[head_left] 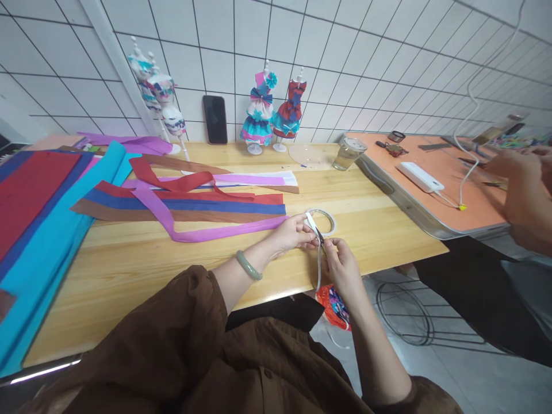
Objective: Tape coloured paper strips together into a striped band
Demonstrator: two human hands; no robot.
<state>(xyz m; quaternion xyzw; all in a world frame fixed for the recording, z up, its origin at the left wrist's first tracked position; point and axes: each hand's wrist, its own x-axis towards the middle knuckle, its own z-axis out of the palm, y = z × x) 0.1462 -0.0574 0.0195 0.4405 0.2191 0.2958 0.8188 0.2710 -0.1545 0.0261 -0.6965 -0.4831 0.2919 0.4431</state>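
Observation:
Above the front edge of the wooden table, my left hand (297, 233) pinches a small white strip (311, 221) between thumb and fingers. Close against it on the right, my right hand (342, 261) is closed around a slim dark-bladed tool (319, 234) that looks like small scissors; its handles are mostly hidden by my fingers. The blade lies at the white strip. A narrow pale strip (319, 270) hangs down between my hands past the table edge. Just behind them, a roll of white tape (330, 215) lies flat on the table.
Colored fabric strips (215, 206) and larger cloth pieces (38, 201) cover the left side. Small dressed mannequins (257, 118), a phone (214, 119) and a cup (348, 154) stand by the wall. Another person's hand (517, 172) is over the orange table (474, 207) on the right.

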